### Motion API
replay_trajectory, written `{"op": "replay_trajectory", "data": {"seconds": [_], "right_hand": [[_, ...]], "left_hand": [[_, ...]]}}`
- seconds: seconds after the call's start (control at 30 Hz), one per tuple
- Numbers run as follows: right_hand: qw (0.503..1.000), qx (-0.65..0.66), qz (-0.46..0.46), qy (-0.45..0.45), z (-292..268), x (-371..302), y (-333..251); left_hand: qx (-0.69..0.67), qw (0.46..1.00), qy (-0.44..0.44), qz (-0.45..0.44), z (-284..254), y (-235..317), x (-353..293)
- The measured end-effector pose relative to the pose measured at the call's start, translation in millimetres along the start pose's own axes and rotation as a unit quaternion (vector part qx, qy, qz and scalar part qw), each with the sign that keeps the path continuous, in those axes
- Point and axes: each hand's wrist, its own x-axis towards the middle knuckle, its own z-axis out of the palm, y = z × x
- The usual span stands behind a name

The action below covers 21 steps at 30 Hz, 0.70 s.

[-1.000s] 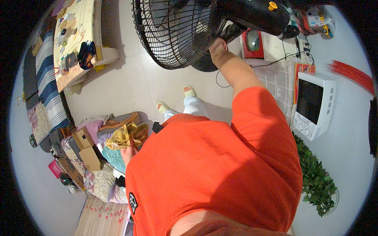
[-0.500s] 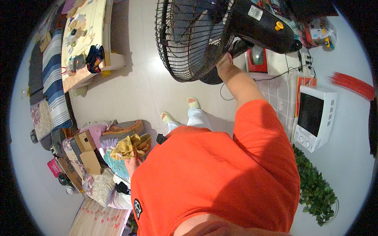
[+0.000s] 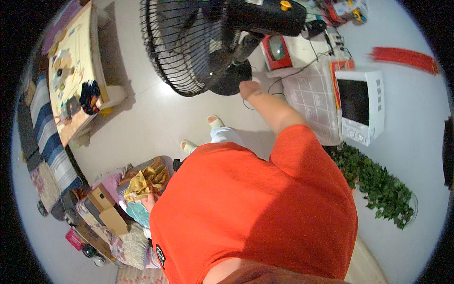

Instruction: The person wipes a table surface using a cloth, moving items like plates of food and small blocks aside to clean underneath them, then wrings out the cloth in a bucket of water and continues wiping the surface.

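A black fan (image 3: 213,47) is seen between 11 and 12 o'clock, its round wire cage (image 3: 163,71) turned toward 9 o'clock and its top cut off. A yellow knob (image 3: 285,5) is set on the motor housing (image 3: 265,18); the round dark base (image 3: 231,81) is placed below. At 8 o'clock, a mustard-yellow cloth (image 3: 146,182) is held bunched in loose, creased folds.
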Motion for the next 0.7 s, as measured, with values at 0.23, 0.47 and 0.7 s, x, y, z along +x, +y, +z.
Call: {"op": "replay_trajectory", "data": {"seconds": [0.23,0.47,0.7], "right_hand": [[0.994,0.073,0.054,-0.056,35,-77,22],[0.981,0.115,0.101,-0.123,106,-135,40],[0.973,0.181,0.141,-0.01,162,-237,40]], "left_hand": [[0.117,0.989,-0.076,0.057,-45,-14,50],[0.094,0.979,-0.138,0.112,39,38,15],[0.172,0.958,-0.228,0.035,25,48,53]]}}
